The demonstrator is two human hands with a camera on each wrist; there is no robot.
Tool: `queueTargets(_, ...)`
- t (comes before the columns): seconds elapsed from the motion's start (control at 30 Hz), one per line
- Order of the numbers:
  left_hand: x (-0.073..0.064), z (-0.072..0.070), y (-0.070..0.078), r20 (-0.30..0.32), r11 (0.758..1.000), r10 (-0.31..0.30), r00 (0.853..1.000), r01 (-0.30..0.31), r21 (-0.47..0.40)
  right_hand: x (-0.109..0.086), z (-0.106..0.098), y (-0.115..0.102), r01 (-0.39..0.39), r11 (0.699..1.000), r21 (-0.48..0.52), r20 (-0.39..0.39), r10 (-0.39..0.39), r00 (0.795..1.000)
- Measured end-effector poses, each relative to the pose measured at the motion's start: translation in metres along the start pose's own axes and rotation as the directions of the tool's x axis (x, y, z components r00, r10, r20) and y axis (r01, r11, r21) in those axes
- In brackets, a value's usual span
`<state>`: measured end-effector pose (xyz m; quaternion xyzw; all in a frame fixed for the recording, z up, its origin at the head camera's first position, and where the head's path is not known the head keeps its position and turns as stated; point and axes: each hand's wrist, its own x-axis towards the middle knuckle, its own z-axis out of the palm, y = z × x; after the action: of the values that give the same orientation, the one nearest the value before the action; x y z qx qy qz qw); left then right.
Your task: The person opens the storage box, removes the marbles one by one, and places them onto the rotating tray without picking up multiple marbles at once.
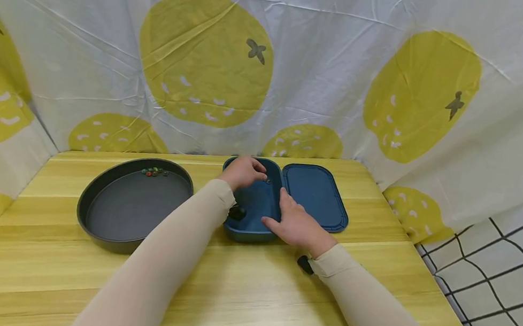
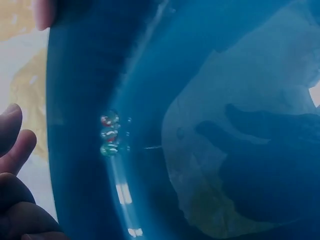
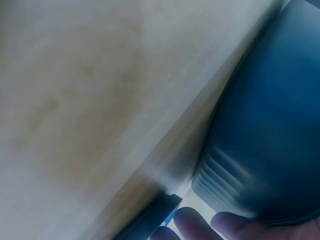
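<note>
My left hand (image 1: 244, 172) reaches over the far part of a blue plastic food container (image 1: 254, 205), fingers bent down near its far right corner. Three glass marbles (image 2: 109, 134) lie in a row against the container's inner wall in the left wrist view. Nothing shows between the left fingers (image 2: 25, 145) there. At the container's right side, my right hand (image 1: 295, 223) holds the wall, thumb over the inside and fingers along the outside. Its fingertips (image 3: 190, 222) are right at the outer wall in the right wrist view.
A round dark grey pan (image 1: 94, 187) stands to the left, with several coloured marbles (image 1: 154, 171) near its far side. The blue lid (image 1: 313, 196) lies flat to the container's right. Behind the wooden table (image 1: 236, 300) hangs a fruit-print curtain (image 1: 309, 82).
</note>
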<state>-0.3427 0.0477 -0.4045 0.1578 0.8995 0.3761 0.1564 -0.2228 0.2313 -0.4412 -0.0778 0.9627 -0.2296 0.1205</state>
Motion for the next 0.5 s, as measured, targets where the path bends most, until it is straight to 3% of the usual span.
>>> queueTargets(0.5,0.013,0.016,-0.012,0.000,0.996,-0.024,1.000,0.024,0.087,-0.002,-0.001,-0.004,-0.010,1.000,-0.018,-0.005,0.010,1.000)
